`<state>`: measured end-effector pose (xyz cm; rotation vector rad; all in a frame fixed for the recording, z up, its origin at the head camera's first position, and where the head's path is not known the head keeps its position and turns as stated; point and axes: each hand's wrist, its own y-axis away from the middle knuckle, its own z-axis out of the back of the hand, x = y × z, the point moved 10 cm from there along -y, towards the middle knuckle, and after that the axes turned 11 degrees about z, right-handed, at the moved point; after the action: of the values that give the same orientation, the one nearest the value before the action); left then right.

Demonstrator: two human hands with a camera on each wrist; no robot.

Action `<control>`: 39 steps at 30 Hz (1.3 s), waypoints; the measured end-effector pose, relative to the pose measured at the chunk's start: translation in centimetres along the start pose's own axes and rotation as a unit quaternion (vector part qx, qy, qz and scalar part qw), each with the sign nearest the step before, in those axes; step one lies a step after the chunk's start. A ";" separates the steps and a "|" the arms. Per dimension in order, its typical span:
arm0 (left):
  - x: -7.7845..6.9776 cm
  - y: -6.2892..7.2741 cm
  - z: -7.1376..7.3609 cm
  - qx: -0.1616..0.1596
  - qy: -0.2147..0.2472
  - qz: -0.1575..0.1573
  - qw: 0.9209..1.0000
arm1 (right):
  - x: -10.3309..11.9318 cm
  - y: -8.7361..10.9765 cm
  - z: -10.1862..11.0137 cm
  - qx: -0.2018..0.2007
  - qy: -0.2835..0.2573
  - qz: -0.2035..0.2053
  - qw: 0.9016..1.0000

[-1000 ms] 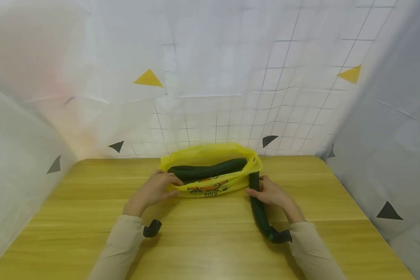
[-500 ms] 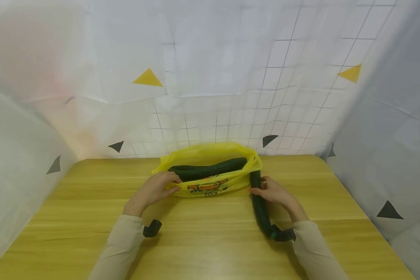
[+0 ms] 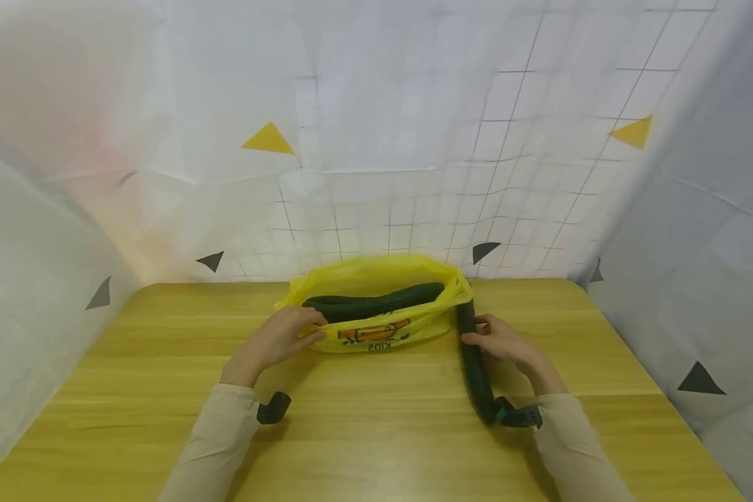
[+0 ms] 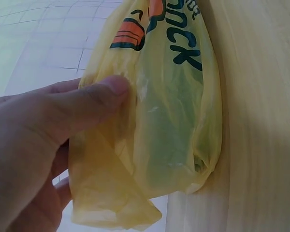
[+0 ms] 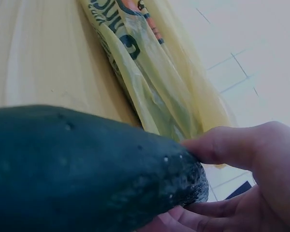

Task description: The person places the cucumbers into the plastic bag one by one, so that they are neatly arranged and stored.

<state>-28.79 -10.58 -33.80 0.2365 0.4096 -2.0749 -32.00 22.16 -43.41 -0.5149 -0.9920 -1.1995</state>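
A yellow plastic bag (image 3: 427, 328) with a printed carrot-like picture and letters lies on its side on the table, its mouth spread. Dark green cucumbers (image 3: 383, 304) lie inside; their exact number cannot be told. My left hand (image 3: 277, 343) pinches the bag's near rim at the left end; in the left wrist view the thumb (image 4: 117, 86) presses the film. With my right hand (image 3: 505, 346) I hold another long cucumber (image 3: 475, 373) just outside the bag's right end. Its far end is beside the rim, and thumb and fingers grip it near that end (image 5: 135, 169).
The wooden table (image 3: 376, 425) reaches back to a white sheet wall (image 3: 376, 139) with grid lines and triangle marks. Sheets also stand at both sides. A black wrist mount (image 3: 273, 408) juts from the left sleeve, another (image 3: 519, 415) from the right.
My right hand and its cucumber have shifted a little to the right, away from the bag's right end. My left hand stays on the rim, and the bag has hardly moved.
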 end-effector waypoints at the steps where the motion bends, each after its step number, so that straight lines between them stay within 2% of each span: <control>1: -0.1 0.0 0.1 -0.004 -0.001 -0.005 1.000 | 0.0 0.1 0.2 0.000 -0.003 0.001 1.000; 6: -0.6 0.0 0.5 -0.015 0.001 -0.023 1.000 | 0.3 0.4 1.6 -0.010 -0.012 0.007 1.000; 12: -0.8 0.0 0.7 -0.010 0.012 -0.027 1.000 | 1.6 1.1 3.7 -0.030 -0.016 0.035 0.999; 16: -0.8 0.1 0.5 -0.004 0.018 -0.020 1.000 | 2.4 1.6 5.3 -0.057 -0.013 0.057 0.997; 22: -1.2 0.1 0.5 0.008 0.030 -0.010 0.999 | 3.6 2.7 7.1 -0.107 -0.036 0.078 0.991; 28: -1.4 0.0 0.4 0.020 0.028 -0.002 0.999 | 5.9 3.1 7.8 -0.147 -0.075 0.128 0.978; 36: -2.1 -0.1 0.5 0.015 0.029 -0.020 0.999 | 10.2 2.9 8.5 -0.193 -0.102 0.208 0.954; 39: -2.3 -0.1 0.8 0.008 0.024 -0.023 0.999 | 11.6 2.4 8.8 -0.215 -0.127 0.230 0.941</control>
<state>-27.76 -9.00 -32.33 0.2887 0.4303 -2.1224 -32.47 23.75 -28.77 -1.2037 -0.7585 -0.9330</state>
